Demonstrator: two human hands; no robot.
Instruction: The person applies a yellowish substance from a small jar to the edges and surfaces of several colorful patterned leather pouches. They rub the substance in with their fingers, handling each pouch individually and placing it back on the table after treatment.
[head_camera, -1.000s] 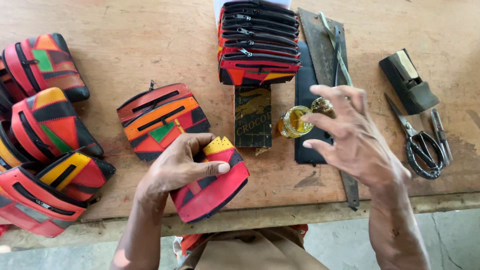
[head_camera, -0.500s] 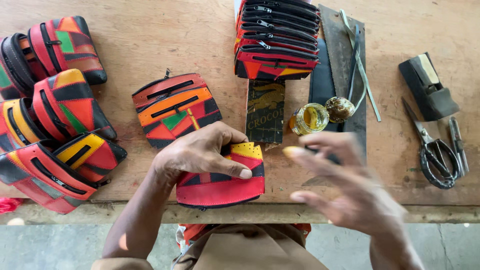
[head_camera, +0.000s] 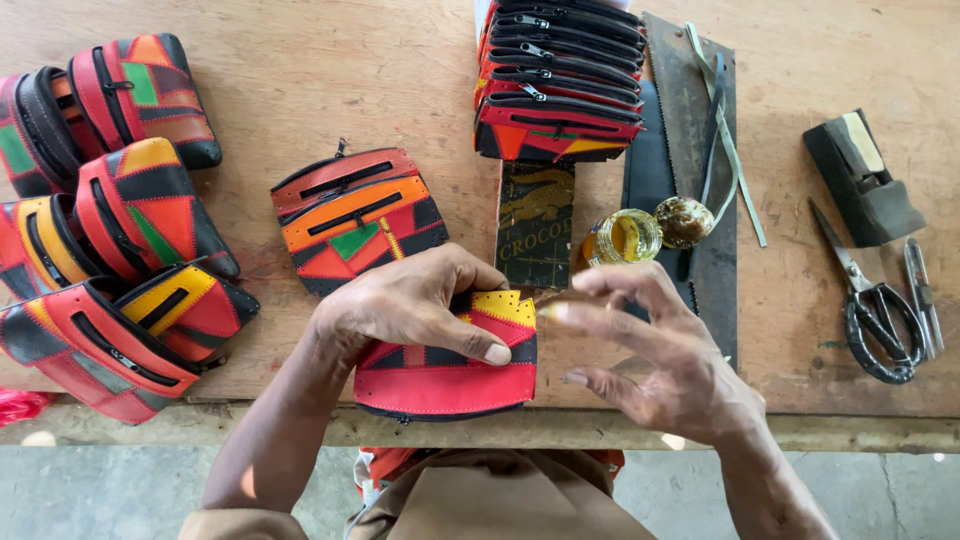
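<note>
A red, black and yellow patchwork leather pouch (head_camera: 440, 385) lies at the front edge of the wooden table (head_camera: 330, 80). My left hand (head_camera: 400, 305) presses down on its upper part, thumb laid across the red panel. To the right of the pouch's yellow corner hovers my right hand (head_camera: 650, 355), fingers spread, holding nothing, with a yellowish smear on the tip of the index finger. Just beyond my right hand stands a small open jar of yellow glue (head_camera: 622, 238), its lid (head_camera: 684, 221) beside it.
A stack of zipped pouches (head_camera: 560, 80) sits at the back centre, another pouch (head_camera: 355, 215) in the middle, and several more (head_camera: 110, 230) at the left. Dark leather strips (head_camera: 690, 130), a black block (head_camera: 862, 180) and scissors (head_camera: 870, 300) lie to the right.
My right hand came back from the glue jar toward the pouch. My left hand flattened the pouch onto the table, and the camera view shifted slightly.
</note>
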